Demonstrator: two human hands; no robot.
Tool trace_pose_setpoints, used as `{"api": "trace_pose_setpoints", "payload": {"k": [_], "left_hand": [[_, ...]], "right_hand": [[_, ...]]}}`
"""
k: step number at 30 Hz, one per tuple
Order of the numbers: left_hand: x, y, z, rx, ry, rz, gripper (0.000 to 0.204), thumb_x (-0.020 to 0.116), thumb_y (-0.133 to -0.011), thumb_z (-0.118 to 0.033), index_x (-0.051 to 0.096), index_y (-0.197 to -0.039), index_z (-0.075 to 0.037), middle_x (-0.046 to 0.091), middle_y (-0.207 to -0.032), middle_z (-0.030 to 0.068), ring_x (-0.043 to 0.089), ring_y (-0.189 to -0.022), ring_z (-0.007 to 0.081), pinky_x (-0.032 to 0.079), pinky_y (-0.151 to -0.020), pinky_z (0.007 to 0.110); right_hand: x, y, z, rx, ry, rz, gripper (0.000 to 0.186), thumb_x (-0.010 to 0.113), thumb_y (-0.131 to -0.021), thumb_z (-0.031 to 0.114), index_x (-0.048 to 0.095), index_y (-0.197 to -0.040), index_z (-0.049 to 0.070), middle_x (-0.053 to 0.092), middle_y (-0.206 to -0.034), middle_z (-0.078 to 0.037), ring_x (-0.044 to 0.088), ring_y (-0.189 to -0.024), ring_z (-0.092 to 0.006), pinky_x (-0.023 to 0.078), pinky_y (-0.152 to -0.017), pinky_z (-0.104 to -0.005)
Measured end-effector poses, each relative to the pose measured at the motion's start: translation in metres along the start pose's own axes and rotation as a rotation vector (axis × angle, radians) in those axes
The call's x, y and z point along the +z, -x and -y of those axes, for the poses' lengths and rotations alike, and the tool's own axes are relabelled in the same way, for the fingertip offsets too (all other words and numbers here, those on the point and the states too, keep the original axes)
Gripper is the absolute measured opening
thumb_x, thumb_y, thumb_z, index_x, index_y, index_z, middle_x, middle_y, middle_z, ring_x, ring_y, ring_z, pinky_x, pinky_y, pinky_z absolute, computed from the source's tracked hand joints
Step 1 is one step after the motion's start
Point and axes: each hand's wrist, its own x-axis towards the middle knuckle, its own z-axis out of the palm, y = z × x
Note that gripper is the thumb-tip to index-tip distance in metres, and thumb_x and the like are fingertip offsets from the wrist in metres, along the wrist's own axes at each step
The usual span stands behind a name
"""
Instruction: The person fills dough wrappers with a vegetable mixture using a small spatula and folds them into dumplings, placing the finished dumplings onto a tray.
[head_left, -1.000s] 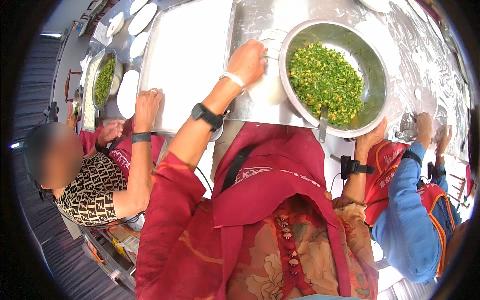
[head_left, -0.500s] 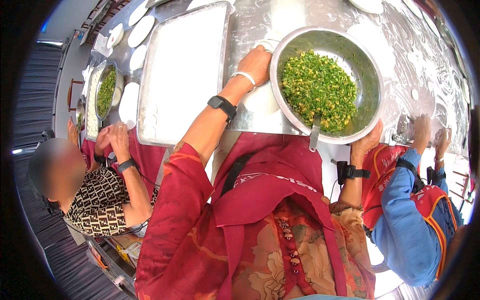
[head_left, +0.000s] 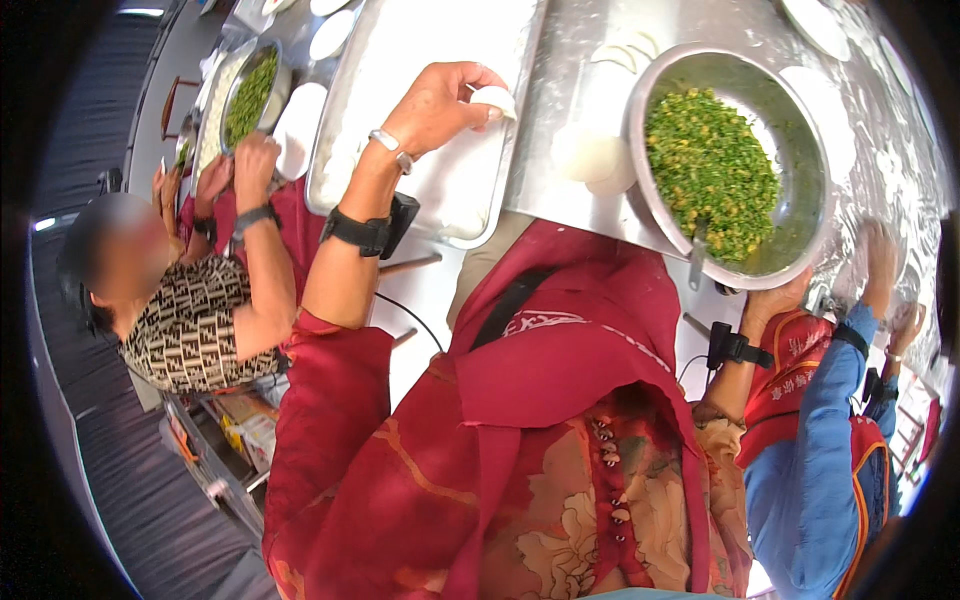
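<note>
- Swung leftward with the left hand since the earlier frame, away from the left rim of the big metal bowl and out over the right part of the white-surfaced tray.
- Pinching a small white folded dough piece between thumb and fingers there, just inside the tray's right edge, upper centre of the frame.
- Touching the bowl's lower right outside with the right hand, right of centre; fingers mostly hidden beneath, so cannot tell how firmly closed.
- Heaped toward the left inside the bowl: chopped green filling with yellow bits; leaning over the near rim, a metal utensil handle.
- Reaching past the near edge of the bench with the bowl's lower rim, and likewise with the tray's lower right corner.
- Leaving a lane of shiny metal for moving between tray and bowl, upper centre, narrowed by pale round wrappers just beside the bowl and pale crescents higher up.
- Flour-streaked and roomier toward the upper right, with a blue-sleeved co-worker's hands at far right.
- Tighter at upper left: another co-worker's hands near a second bowl.
</note>
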Motion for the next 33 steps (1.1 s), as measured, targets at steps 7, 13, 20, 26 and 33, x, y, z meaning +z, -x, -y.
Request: {"api": "trace_pose_setpoints", "payload": {"k": [7,13,20,26,33], "left_hand": [[0.009,0.057,0.059,-0.157,-0.067,0.134,0.030,0.063,-0.079,0.011,0.068,-0.107,0.001,0.068,-0.094,0.0032,0.060,-0.076,0.0098,0.051,-0.069,0.026],[0.033,0.060,0.078,0.112,-0.462,0.026,0.027,0.072,-0.072,-0.003,0.071,-0.099,-0.005,0.068,-0.095,0.0193,0.064,-0.090,0.0368,0.051,-0.082,0.041],[0.046,0.067,0.088,0.122,-0.460,-0.014,0.027,0.072,-0.073,-0.005,0.072,-0.099,-0.007,0.067,-0.096,0.0187,0.063,-0.092,0.0376,0.050,-0.084,0.043],[0.052,0.073,0.091,0.175,-0.459,-0.081,0.029,0.072,-0.073,-0.005,0.072,-0.102,-0.007,0.064,-0.093,0.0166,0.063,-0.089,0.0354,0.050,-0.082,0.042],[0.052,0.076,0.098,0.011,-0.223,-0.114,0.033,0.064,-0.081,0.010,0.070,-0.111,-0.001,0.062,-0.090,0.0045,0.061,-0.080,0.0128,0.053,-0.075,0.027]], "right_hand": [[0.005,0.002,-0.003,-0.044,0.011,-0.014,0.048,0.082,-0.070,0.017,0.064,-0.111,0.000,0.065,-0.100,-0.014,0.063,-0.092,-0.0324,0.048,-0.082,-0.0402],[0.008,0.004,-0.023,0.017,-0.070,-0.040,0.051,0.085,-0.066,0.019,0.063,-0.108,0.001,0.065,-0.097,-0.014,0.064,-0.089,-0.0332,0.049,-0.079,-0.0404],[0.006,0.002,-0.016,-0.032,-0.033,-0.028,0.053,0.087,-0.064,0.019,0.063,-0.108,0.001,0.065,-0.096,-0.014,0.064,-0.087,-0.0335,0.049,-0.078,-0.0406],[0.006,0.001,-0.019,-0.034,-0.030,-0.036,0.052,0.087,-0.064,0.019,0.063,-0.107,0.001,0.065,-0.096,-0.014,0.064,-0.086,-0.0344,0.049,-0.075,-0.0415],[0.005,0.001,-0.030,0.002,0.021,-0.045,0.049,0.085,-0.066,0.018,0.063,-0.106,0.002,0.066,-0.094,-0.014,0.065,-0.085,-0.0344,0.050,-0.074,-0.0415]]}}
